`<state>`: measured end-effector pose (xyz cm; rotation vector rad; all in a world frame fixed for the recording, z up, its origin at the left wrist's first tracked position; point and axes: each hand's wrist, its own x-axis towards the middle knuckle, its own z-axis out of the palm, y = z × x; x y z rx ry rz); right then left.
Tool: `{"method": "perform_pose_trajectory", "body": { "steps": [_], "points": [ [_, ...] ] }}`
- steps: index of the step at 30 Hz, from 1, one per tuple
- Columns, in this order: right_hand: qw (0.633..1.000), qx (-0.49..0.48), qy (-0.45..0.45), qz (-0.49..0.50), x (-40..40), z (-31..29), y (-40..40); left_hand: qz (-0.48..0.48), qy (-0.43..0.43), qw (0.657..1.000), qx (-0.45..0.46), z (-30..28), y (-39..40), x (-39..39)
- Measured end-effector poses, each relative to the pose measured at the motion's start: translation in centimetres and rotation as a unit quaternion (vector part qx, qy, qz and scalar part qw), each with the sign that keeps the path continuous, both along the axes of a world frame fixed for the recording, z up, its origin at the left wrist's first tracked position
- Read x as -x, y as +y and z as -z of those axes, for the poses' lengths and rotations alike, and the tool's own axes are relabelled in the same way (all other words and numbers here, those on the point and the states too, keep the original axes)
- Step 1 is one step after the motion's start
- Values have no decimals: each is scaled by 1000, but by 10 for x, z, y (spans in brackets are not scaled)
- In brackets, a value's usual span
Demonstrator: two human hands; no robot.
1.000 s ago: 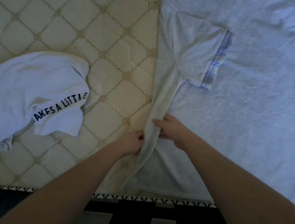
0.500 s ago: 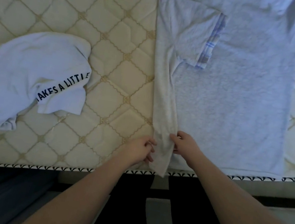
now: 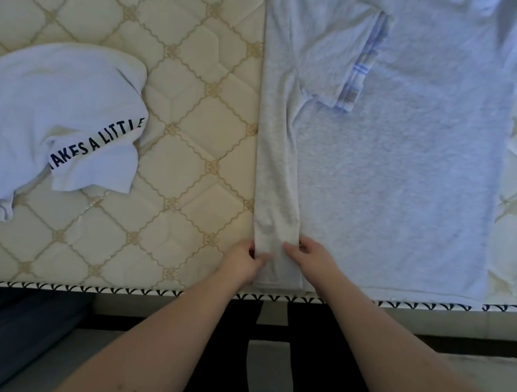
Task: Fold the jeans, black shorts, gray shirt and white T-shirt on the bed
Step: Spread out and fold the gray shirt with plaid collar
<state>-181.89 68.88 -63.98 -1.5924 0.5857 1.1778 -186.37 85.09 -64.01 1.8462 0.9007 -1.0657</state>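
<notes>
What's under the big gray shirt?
The gray shirt lies flat on the quilted mattress, which shows all around it. Whether anything else lies beneath cannot be seen; the cloth covers that patch.

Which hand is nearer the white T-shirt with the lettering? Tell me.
Left. The left hand pinches the gray shirt's folded strip on the side facing the white T-shirt; the right hand grips the strip's far side.

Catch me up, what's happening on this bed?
A person is folding a gray shirt laid flat on the mattress. Its left side is folded inward as a narrow strip, and the left hand and right hand pinch that strip near the hem. A white T-shirt lies crumpled to the left, not folded.
</notes>
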Motion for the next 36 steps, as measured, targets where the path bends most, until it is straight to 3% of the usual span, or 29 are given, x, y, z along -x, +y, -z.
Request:
{"method": "perform_pose_trajectory", "body": {
  "steps": [4,8,12,16,18,22,28,32,36],
  "points": [
    [992,-10,18,127,-19,2,11,-45,3,999,21,0,-1,9],
    [983,81,-67,148,-28,3,19,-87,-7,995,39,-6,2,18],
    [981,155,-101,49,-9,1,10,-119,-12,991,60,-8,4,27],
    [994,66,12,-81,27,-1,-3,-129,46,983,123,-9,1,37],
    [980,93,3,-174,39,0,-9,-87,57,986,131,-9,0,41],
    [958,169,-40,-226,45,0,-14,-37,48,996,60,-8,-2,45],
    [944,181,-23,-276,57,2,-19,-102,85,988,74,-9,-1,67],
    [950,215,-36,-222,43,2,-16,-9,39,998,-52,-6,5,56],
    [950,269,-109,-112,-9,0,-13,22,-27,994,-103,-7,14,12]
  ]
}}
